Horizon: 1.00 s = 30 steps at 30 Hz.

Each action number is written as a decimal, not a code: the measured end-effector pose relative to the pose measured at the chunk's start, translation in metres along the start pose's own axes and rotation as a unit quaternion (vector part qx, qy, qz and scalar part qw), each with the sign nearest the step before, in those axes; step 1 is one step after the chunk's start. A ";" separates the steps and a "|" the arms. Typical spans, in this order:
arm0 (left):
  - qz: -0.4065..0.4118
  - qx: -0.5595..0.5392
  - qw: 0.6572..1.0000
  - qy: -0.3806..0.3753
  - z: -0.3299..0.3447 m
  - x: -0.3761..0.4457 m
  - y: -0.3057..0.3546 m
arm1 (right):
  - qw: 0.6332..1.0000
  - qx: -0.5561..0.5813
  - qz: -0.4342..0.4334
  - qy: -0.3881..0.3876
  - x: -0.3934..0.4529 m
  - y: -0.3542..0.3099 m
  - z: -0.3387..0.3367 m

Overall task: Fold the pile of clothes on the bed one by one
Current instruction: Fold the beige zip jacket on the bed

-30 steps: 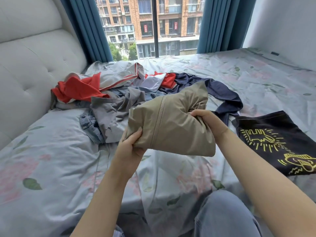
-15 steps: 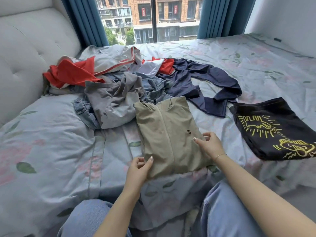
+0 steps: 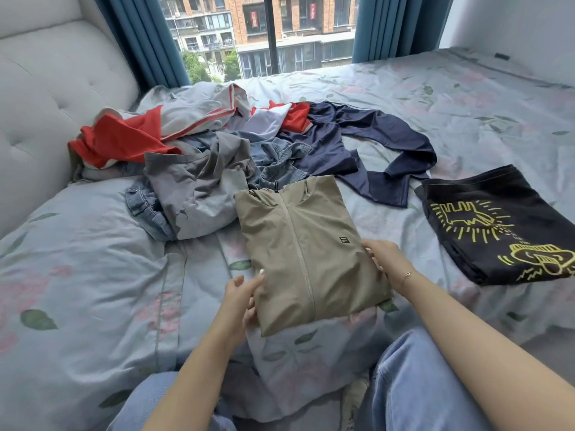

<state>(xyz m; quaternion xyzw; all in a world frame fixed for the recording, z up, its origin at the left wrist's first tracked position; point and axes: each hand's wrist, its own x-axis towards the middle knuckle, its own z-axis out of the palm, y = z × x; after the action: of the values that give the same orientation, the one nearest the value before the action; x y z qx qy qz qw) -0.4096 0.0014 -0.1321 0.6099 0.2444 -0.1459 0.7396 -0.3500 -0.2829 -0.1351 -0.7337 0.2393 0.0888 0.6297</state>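
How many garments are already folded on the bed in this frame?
2. The khaki jacket lies folded between both hands, just in front of the unfolded pile; the black printed shirt lies folded to its right. Others could be hidden under the pile.

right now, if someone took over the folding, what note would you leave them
Left hand grips the near left edge of the khaki jacket; right hand holds its right edge.
Jacket lies folded flat on the bed, front up.
Black printed shirt is folded, off to the right.
Left: the unfolded pile behind the jacket, including the navy garment.
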 end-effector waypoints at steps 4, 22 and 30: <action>-0.002 -0.007 0.999 -0.036 0.019 0.026 0.025 | 0.988 0.056 0.041 -0.139 0.009 -0.016 0.010; -0.065 -0.145 0.979 -0.124 0.035 0.045 0.059 | 0.944 0.077 0.081 -0.309 0.028 -0.058 0.018; 0.033 -0.103 0.975 -0.194 0.122 -0.028 0.114 | 0.955 0.091 -0.001 -0.282 -0.017 -0.119 -0.086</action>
<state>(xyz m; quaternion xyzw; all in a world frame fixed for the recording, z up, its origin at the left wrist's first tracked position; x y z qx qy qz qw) -0.3520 -0.0950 -0.0057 0.4980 0.0900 -0.2106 0.8364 -0.3246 -0.3512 -0.0066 -0.6188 0.0579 0.2692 0.7357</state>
